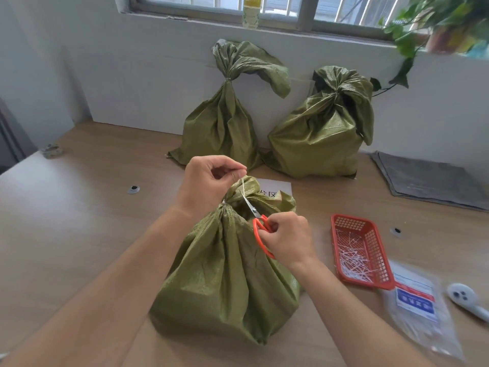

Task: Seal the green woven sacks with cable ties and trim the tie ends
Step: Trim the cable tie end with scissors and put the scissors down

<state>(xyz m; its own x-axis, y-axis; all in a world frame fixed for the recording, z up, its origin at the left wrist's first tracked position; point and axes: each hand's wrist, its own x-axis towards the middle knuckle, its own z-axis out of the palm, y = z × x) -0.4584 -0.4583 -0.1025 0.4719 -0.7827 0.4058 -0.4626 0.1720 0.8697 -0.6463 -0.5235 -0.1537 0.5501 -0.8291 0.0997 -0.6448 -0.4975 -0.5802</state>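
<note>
A green woven sack stands on the wooden table in front of me, its neck bunched and cinched by a white cable tie. My left hand pinches the tie's free end and holds it up above the neck. My right hand grips orange-handled scissors; their blades point up-left at the tie tail just above the neck. Two more tied green sacks lean against the back wall, one on the left, one on the right.
A red mesh basket holding several white tie offcuts sits right of the sack. A clear bag of cable ties and a white device lie at the near right. A grey cloth lies far right; a printed paper behind the sack.
</note>
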